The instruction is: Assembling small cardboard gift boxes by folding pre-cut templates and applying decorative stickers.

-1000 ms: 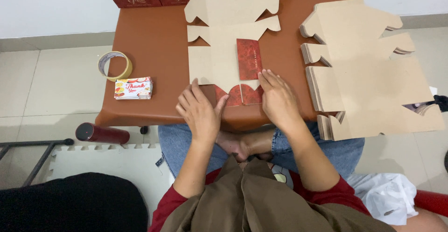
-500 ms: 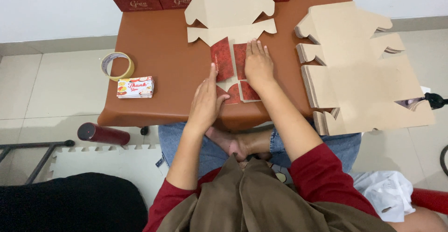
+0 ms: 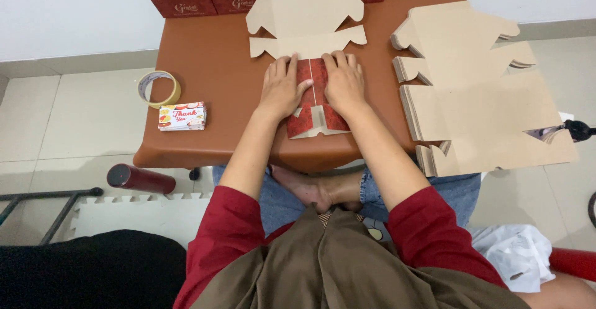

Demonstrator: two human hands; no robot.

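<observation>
Sleeves: the person is wearing dark red sleeves, pushed up above the elbows.
Torso: an olive-brown garment is covering the chest.
Legs: blue denim jeans are showing.
Foot: bare, wearing no sock.

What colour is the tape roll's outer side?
Yellowish tan, seen in the head view: tape roll.

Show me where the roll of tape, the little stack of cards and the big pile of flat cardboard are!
roll of tape (image 3: 159,89), head view, on its yellow outer ring.
stack of cards (image 3: 182,116), head view, on the top card's face.
pile of flat cardboard (image 3: 478,104), head view, on the top sheet's middle.
</observation>
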